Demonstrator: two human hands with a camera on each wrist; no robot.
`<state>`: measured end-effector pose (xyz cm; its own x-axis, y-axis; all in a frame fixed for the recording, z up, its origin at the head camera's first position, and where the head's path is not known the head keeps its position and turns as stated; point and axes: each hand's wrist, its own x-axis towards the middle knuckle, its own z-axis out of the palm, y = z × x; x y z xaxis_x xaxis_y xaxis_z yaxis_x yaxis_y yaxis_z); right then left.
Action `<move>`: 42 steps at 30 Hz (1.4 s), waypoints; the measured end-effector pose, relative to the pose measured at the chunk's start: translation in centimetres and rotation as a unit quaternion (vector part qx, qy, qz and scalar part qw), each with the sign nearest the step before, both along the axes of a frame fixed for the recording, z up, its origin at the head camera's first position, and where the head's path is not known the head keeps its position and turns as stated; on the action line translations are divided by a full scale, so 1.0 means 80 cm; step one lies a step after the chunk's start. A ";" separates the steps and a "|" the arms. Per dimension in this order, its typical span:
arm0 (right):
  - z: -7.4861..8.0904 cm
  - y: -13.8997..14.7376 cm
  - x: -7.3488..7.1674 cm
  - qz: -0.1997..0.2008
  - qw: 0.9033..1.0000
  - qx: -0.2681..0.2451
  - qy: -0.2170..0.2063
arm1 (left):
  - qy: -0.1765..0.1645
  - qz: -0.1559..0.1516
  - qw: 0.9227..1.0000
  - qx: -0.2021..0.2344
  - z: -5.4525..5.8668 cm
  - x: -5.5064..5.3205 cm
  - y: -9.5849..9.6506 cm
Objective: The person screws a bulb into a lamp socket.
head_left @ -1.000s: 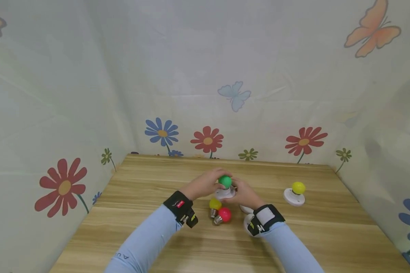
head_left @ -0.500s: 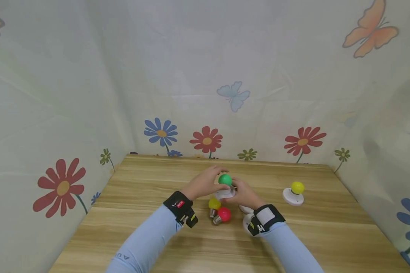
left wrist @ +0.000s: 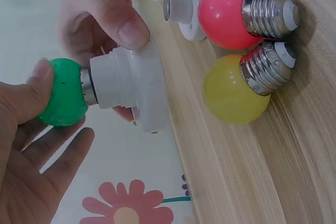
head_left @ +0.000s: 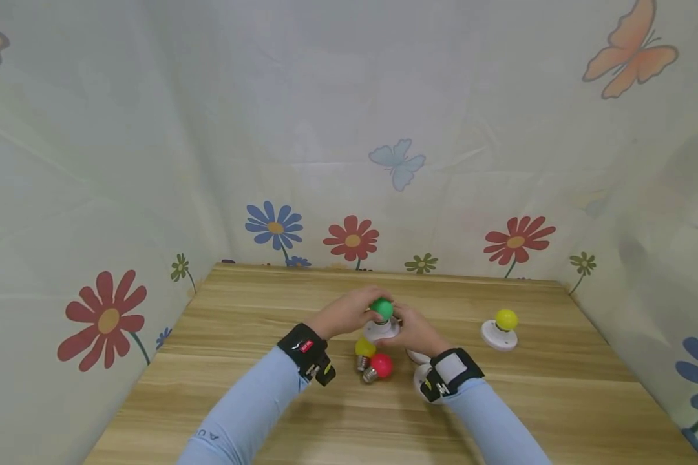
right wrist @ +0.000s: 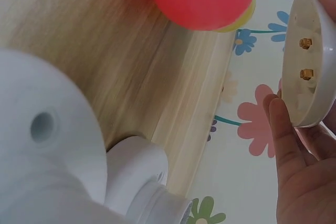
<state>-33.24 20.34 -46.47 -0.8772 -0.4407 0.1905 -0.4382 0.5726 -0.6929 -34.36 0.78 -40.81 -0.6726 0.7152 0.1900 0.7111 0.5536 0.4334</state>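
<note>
My left hand pinches a green light bulb between thumb and fingers; its other fingers are spread below, in the left wrist view. The bulb's metal base sits in the mouth of a white lamp holder, with a band of metal showing. My right hand grips that lamp holder by its round base, held up off the table. In the right wrist view the holder's hollow underside shows brass screws. Below the hands, a yellow bulb and a red bulb lie on the table.
White lamp holders stand under my right wrist, partly hidden by it in the head view. Farther right, another lamp holder carries a yellow bulb. The wooden table meets a flowered cloth wall behind.
Half a second ago my left fingers were spread away from the green bulb; now they are back around it. My right hand keeps its grip on the lamp holder, nearly still.
</note>
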 end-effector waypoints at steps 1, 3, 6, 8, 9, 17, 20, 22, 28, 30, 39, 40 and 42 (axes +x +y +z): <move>-0.001 -0.001 -0.001 0.003 1.000 0.000 0.002 | 0.008 0.009 1.000 -0.003 0.000 0.001 0.001; -0.001 -0.002 -0.001 0.007 1.000 0.002 0.007 | 0.023 0.027 0.999 -0.005 -0.001 0.002 0.002; 0.000 -0.003 -0.001 0.006 1.000 -0.002 0.002 | 0.042 0.049 0.998 0.006 -0.004 0.002 0.003; 0.001 -0.004 -0.001 0.006 1.000 -0.005 -0.002 | 0.051 0.057 0.997 0.016 -0.006 0.002 0.003; 0.001 -0.004 -0.001 0.005 1.000 -0.005 -0.003 | 0.055 0.060 0.997 0.020 -0.008 0.001 0.003; -0.002 -0.002 -0.003 0.005 1.000 0.001 0.008 | 0.020 0.019 0.999 0.033 -0.012 -0.009 -0.006; -0.003 -0.001 -0.002 0.004 1.000 -0.006 0.006 | -0.008 -0.018 0.999 0.031 -0.010 -0.010 -0.009; -0.003 -0.001 -0.001 0.005 1.000 -0.013 0.002 | -0.021 -0.032 0.999 0.027 -0.012 -0.012 -0.009; -0.001 -0.001 0.003 0.001 1.000 0.000 0.004 | -0.036 -0.034 0.999 0.022 -0.013 -0.010 -0.006; -0.001 -0.001 0.004 0.000 1.000 0.006 0.005 | -0.033 -0.028 0.999 0.017 -0.013 -0.009 -0.004; -0.003 -0.001 0.001 0.006 1.000 0.000 0.001 | -0.008 0.032 0.999 -0.005 -0.008 0.002 0.006; -0.004 -0.001 0.000 0.006 1.000 0.001 0.005 | -0.009 0.040 0.999 -0.005 -0.006 0.004 0.007; -0.004 -0.001 0.000 0.003 1.000 0.003 0.007 | 0.000 0.058 0.998 -0.004 -0.007 0.007 0.008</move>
<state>-33.21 20.22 -46.77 -0.8715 -0.4476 0.2002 -0.4517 0.5741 -0.6829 -33.83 1.42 -41.33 -0.7507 0.6342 0.1849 0.6424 0.6356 0.4281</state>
